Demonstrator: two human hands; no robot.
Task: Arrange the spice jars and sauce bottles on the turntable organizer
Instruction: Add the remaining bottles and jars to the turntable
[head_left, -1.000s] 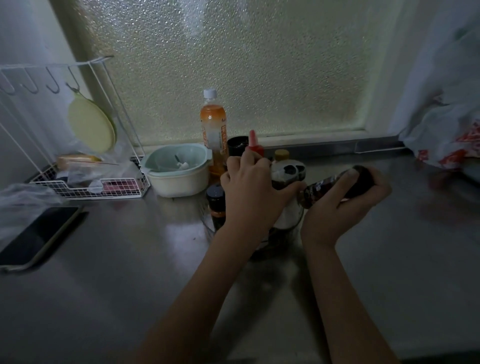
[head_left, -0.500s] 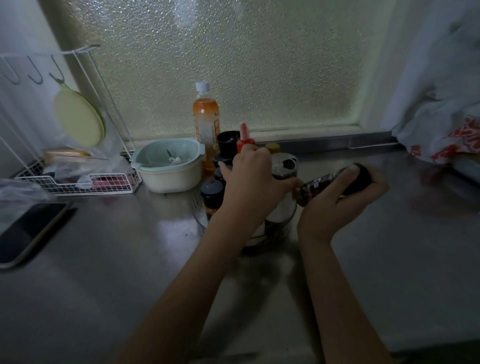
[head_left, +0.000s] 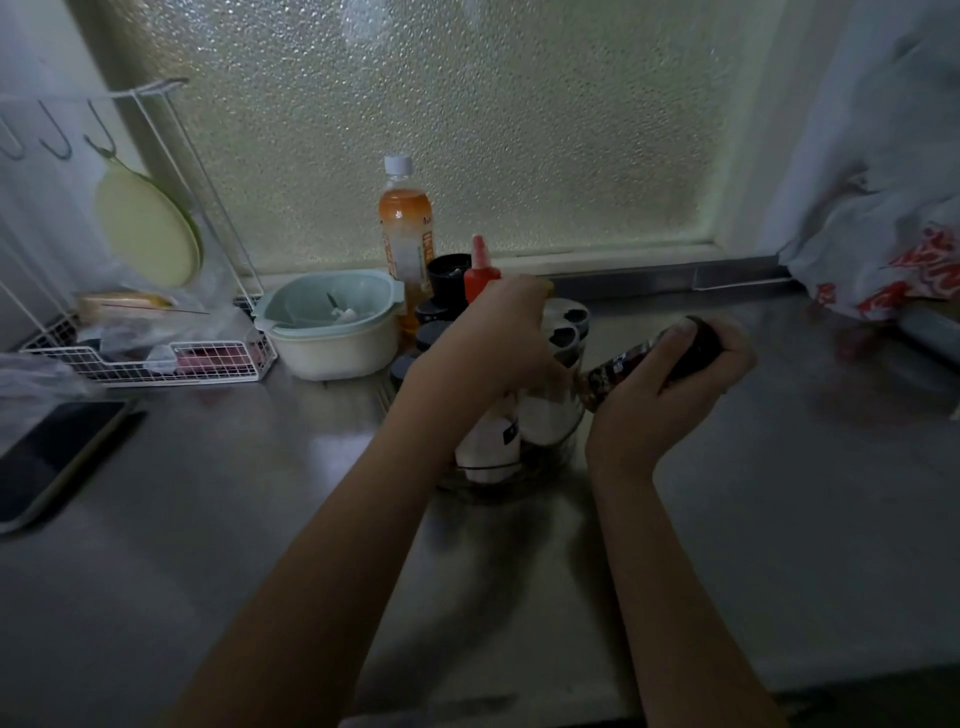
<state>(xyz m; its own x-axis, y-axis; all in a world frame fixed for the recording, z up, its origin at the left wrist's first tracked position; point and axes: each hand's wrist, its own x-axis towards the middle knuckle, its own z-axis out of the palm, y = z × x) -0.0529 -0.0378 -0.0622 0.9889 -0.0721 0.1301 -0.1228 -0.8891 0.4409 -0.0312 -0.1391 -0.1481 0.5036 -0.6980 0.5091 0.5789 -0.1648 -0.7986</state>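
Dimly, at the far left edge, a dark flat phone (head_left: 49, 457) lies on the brushed steel counter (head_left: 208, 545), partly cut off by the frame. Behind it a white wire rack (head_left: 156, 361) holds crumpled clear wrappers whose contents are hard to make out, and a pale green round plate (head_left: 148, 234) hangs from a hook above. Just right of the rack sits a pale mint plastic bowl (head_left: 332, 332). Behind it, against the pebbled window glass, stands a tall orange drink bottle with a white cap (head_left: 406, 234). Next come dark-capped jars (head_left: 434, 332) and a red squeeze bottle with a pointed nozzle (head_left: 480, 270), crowded on the clear round turntable organizer (head_left: 511, 480), whose rim shows only below the wrist. The left hand (head_left: 488, 343) curls over the top of a white bottle (head_left: 491, 441) there, hiding its cap. Beside it stand white shakers with dark flip lids (head_left: 563, 338). The right hand (head_left: 670, 384) grips a small dark glass sauce bottle (head_left: 654, 361), tilted on its side just right of the turntable, its label blurred. A white plastic bag with red print (head_left: 893, 260) slumps at the far right.
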